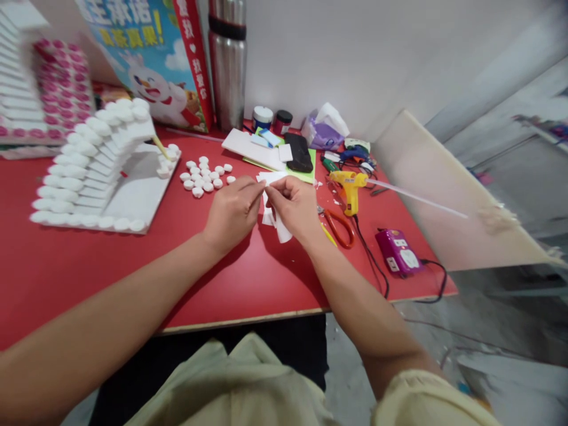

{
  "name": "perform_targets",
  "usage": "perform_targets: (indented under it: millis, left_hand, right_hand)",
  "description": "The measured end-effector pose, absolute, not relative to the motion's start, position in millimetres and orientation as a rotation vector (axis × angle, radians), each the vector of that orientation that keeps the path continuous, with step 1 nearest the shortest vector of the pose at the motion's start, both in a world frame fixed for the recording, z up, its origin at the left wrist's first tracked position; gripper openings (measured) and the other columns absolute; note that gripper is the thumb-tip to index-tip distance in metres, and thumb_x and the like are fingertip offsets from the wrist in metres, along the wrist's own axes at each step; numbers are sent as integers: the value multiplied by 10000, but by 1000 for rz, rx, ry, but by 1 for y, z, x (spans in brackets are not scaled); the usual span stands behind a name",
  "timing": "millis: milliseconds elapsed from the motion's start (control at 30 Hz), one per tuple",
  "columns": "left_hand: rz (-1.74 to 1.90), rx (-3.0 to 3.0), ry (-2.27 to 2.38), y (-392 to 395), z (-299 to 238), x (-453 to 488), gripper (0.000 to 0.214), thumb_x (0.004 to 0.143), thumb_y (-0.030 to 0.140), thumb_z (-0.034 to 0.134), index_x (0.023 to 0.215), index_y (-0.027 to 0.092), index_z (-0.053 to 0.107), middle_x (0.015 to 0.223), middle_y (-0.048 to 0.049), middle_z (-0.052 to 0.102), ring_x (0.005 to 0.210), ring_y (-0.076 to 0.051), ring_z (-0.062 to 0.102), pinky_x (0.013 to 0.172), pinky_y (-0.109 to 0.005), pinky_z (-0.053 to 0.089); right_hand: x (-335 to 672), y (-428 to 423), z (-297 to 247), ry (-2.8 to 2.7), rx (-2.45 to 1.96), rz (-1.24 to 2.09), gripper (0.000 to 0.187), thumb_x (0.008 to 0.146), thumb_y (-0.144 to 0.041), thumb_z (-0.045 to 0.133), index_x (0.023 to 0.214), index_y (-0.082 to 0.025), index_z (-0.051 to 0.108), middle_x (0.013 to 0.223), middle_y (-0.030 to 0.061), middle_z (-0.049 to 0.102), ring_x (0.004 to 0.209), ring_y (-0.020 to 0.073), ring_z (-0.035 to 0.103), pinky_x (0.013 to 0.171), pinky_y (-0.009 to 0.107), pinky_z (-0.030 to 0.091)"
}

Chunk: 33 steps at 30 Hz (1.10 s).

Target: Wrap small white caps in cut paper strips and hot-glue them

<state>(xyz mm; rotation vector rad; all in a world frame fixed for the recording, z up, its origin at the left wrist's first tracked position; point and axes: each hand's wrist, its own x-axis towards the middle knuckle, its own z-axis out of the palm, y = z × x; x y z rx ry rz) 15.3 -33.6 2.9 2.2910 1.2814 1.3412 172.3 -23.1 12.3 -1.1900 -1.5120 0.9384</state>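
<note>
My left hand (236, 208) and my right hand (295, 204) meet over the red table, thumbs and fingers pinched close together. Whatever lies between the fingertips is too small to make out. White paper pieces (284, 232) lie beneath and between the hands. Left of my left hand is a loose group of small white rounded pieces (205, 176). Farther left stands a white model staircase (102, 171), its curved edge lined with similar white pieces. Beside my right hand lie red-handled scissors (339, 229) and a yellow pen-like stick (328, 234).
A yellow glue gun (350, 188) with a cable stands at right, near a purple power socket (399, 253). Behind are a black case (298, 152), two jars, a tissue pack (326, 127) and a steel thermos (228, 65). A pale board (448, 201) leans at the right edge.
</note>
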Motion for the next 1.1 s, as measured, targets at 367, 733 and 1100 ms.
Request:
perform_targets:
  millis: [367,733,1100]
  left_hand:
    - [1239,1308,1001,-27,13,7,304,763,387,873,937,140,841,760,-69,776,683,-188,714,728,-343,622]
    - [1253,1479,976,-22,10,3,188,793,357,838,841,177,854,697,-45,729,635,-149,651,649,-277,549]
    - [1299,1630,1039,-20,7,4,114,850,247,753,863,158,822,713,-40,727,606,-141,632,625,-279,526]
  right_hand:
    - [185,-21,23,-1623,-1034,1123,233,904,-384,740,813,-215,609,652,-35,641,510,93,543,511,241,426]
    - [186,-14,18,-1607,-996,1188,374,857,-508,801,795,-195,605,650,-29,671,462,81,567,474,230,448]
    - [182,-22,19,-1482,-1095,1240,348,801,-480,837,824,-193,641,699,5,716,526,130,640,506,263,527]
